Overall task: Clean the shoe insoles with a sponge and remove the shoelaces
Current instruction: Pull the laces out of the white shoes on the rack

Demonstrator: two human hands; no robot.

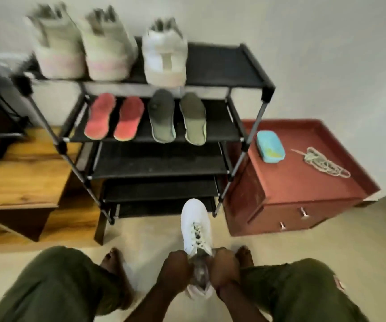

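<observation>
I hold the white sneaker [195, 228] low in front of me, its toe pointing away toward the black shoe rack [224, 63] and its heel end close to my lap. My left hand [175, 267] grips the left side of the collar with curled fingers, and my right hand [225, 263] grips the right side the same way. The view is blurred there, so I can't tell whether either hand also pinches a lace end. The shoelace [197, 237] runs crisscross up the front of the sneaker. On the rack's second shelf lie a red pair of insoles [100, 118] to the left and a grey-green pair of insoles [161, 117] to the right. Three pale shoes [108, 54] stand on the top shelf, heels toward me. Right of the rack, on top of the red cabinet [292, 189], the blue sponge [270, 146] sits near a loose bundle of laces [324, 162], not touching it.
</observation>
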